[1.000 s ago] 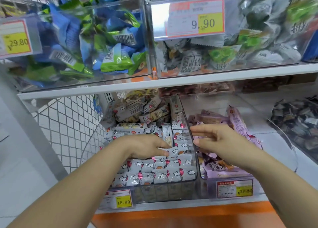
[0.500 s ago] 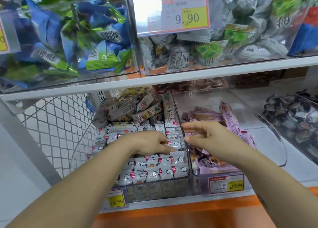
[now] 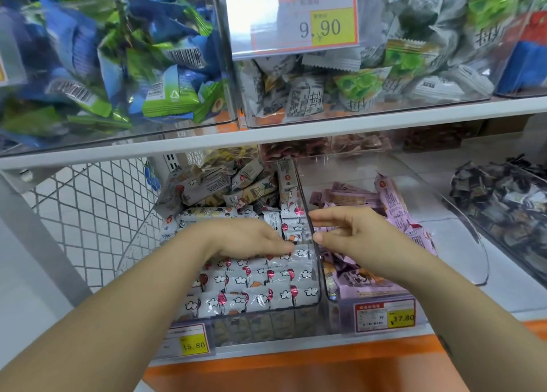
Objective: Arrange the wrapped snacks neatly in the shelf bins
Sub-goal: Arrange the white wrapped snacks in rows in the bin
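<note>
The white wrapped snacks printed with clouds and red balloons (image 3: pixel 254 297) fill a clear plastic bin (image 3: pixel 266 325) on the lower shelf. At the front they lie flat in tidy rows that run left to right across the bin. Behind them loose bars of the same kind lie heaped at mixed angles: one long bar (image 3: pixel 207 212) lies crosswise, and another (image 3: pixel 286 181) stands on end against the right wall. The left hand (image 3: pixel 245 239) rests palm down on the rows, fingers nearly flat and pointing right, gripping nothing. The right hand (image 3: pixel 358 234) hovers with straight fingers pointing left, tips at the clear wall between the bins, holding nothing. Below it, pale purple wrapped bars (image 3: pixel 393 202) lie in the neighbouring clear bin (image 3: pixel 461 243), mostly lengthwise front to back. Yellow price tags (image 3: pixel 192 344) front both bins. The white upper shelf (image 3: pixel 296 137) overhangs the back, and a wire mesh panel (image 3: pixel 83 214) stands to the left.
</note>
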A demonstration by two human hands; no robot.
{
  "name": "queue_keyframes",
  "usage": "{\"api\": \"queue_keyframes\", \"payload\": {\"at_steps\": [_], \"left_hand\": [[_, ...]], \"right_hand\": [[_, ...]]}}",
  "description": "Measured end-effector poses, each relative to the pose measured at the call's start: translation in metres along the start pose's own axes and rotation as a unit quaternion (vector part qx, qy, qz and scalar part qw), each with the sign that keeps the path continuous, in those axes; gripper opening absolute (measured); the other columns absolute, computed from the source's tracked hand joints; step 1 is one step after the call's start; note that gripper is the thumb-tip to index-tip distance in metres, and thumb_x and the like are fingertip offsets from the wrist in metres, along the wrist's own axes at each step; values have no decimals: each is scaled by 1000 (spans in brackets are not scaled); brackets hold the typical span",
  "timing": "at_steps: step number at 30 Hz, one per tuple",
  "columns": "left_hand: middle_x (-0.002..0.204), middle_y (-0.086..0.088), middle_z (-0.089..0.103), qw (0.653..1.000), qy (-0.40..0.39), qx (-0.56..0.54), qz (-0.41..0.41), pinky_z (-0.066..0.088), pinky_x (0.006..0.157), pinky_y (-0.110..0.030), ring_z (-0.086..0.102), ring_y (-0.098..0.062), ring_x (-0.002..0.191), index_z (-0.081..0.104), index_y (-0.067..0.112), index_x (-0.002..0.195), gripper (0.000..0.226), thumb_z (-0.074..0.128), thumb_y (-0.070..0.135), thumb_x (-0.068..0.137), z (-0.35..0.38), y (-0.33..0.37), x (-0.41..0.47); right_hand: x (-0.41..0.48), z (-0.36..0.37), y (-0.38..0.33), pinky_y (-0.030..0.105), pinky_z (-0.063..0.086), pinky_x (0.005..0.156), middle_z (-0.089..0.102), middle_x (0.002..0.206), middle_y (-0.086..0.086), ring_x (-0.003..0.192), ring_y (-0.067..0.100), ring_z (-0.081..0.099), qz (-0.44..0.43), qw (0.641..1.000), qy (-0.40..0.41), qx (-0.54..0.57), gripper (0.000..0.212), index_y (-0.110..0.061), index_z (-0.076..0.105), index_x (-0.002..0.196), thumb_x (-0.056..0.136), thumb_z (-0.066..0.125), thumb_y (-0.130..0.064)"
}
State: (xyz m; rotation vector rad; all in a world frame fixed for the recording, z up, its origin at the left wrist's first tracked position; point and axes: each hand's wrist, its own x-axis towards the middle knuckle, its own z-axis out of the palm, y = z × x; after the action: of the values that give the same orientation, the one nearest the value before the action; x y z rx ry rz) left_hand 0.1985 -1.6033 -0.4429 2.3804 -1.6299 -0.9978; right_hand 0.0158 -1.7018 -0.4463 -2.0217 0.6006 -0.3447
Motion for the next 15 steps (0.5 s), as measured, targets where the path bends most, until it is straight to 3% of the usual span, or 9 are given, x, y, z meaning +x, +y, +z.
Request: {"api": "queue_keyframes", "payload": {"at_steps": [3,6,8,10,15], "left_hand": [[89,12,68,985,151,-80,-1,51,76,-24,64,-2,82,66,25,90,25,48,43,92,-10,-7,-3],[100,4,66,948,313,31,-38,51,73,-28,61,-12,85,60,20,107,25,56,38,90,-10,-10,8],[114,2,63,938,319,126,-60,52,81,-33,60,-18,98,54,23,123,41,54,46,89,-5,-8,16],[120,1,62,930,310,178,-80,52,84,-37,59,-21,106,52,27,127,47,51,53,88,1,-5,22],[112,3,64,925,318,185,-97,51,77,-31,60,-19,99,53,28,122,45,56,51,84,7,2,22]], "right_hand": [[0,1,1,3,38,45,49,117,-25,68,-15,55,-3,1000,1,8,39,-23,52,131,92,58,-20],[0,0,1,2,37,44,54,116,-19,64,-13,56,1,1000,-2,-6,39,-24,52,131,92,57,-20],[0,0,0,1,38,46,57,121,-12,65,-14,55,-2,1000,-1,-11,39,-24,52,131,92,57,-21],[2,2,1,-2,41,54,53,119,-16,77,-14,53,-8,1000,1,-19,41,-26,51,132,92,57,-22],[4,1,2,-1,41,56,60,111,-15,75,-15,54,-7,1000,-2,-27,41,-26,51,132,92,58,-24]]}}
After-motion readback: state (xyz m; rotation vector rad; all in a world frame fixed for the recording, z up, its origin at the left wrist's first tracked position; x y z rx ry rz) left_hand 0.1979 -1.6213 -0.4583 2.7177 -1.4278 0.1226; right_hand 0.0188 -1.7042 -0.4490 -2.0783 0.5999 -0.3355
